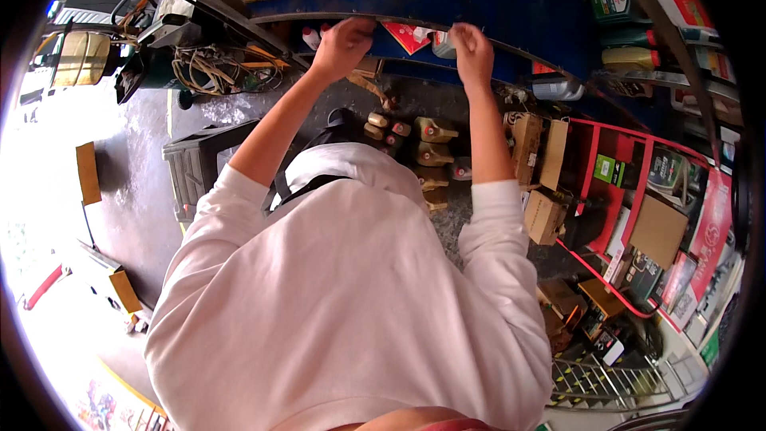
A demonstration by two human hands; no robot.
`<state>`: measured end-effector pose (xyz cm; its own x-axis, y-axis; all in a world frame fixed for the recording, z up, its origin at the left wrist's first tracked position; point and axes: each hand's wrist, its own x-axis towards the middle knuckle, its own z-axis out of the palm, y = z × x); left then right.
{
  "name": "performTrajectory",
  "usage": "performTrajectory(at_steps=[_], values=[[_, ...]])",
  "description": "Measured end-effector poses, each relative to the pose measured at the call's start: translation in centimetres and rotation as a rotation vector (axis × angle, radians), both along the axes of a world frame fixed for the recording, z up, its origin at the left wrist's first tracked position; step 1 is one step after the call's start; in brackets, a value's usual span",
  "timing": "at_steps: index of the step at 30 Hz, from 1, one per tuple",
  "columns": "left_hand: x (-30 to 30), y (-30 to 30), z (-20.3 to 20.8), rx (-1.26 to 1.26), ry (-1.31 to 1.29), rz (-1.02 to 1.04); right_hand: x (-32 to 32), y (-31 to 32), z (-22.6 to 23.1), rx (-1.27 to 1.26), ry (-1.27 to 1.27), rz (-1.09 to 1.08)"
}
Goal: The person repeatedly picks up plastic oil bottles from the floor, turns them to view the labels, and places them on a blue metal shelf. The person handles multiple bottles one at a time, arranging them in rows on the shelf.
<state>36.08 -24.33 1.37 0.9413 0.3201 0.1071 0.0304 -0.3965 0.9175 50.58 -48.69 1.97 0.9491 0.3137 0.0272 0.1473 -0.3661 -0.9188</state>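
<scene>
Both my arms reach up to the front edge of a blue shelf (527, 0). My left hand (345, 45) is at that edge with bent, blurred fingers, next to small white bottles with red caps (312, 38). Its fingertips are lost against the dark edge, so a grip cannot be told. My right hand (474, 52) has its fingers curled in, beside a pale translucent container (442, 45); whatever lies inside the fingers is hidden. Between the hands, on the level below the edge, rests a red packet (405, 37).
Several jugs (435, 129) and small bottles stand on the floor below my hands. Cardboard boxes (544, 217) and a red rack (589, 164) are to the right. A black case (191, 168) stands to the left. Coiled hose (203, 70) hangs at the far left.
</scene>
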Motion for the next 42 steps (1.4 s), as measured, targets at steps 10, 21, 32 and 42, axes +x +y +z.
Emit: performTrajectory(at_steps=[10, 21, 32, 42], values=[[-13.9, -2.1, -9.3, -0.113, 0.293, 0.252, -13.4, -10.3, -10.0, 0.207, 0.274, 0.043], [-21.9, -10.1, -12.0, -0.413, 0.486, 0.254, -21.5, -14.4, -15.2, 0.167, 0.387, 0.201], [-24.1, -14.8, -15.9, -0.667, 0.788, 0.196, -27.8, -15.8, -15.3, -0.044, 0.357, 0.200], [-26.9, -15.2, -18.0, -0.492, 0.802, -0.143, -33.8, -15.9, -17.6, -0.181, 0.419, 0.058]])
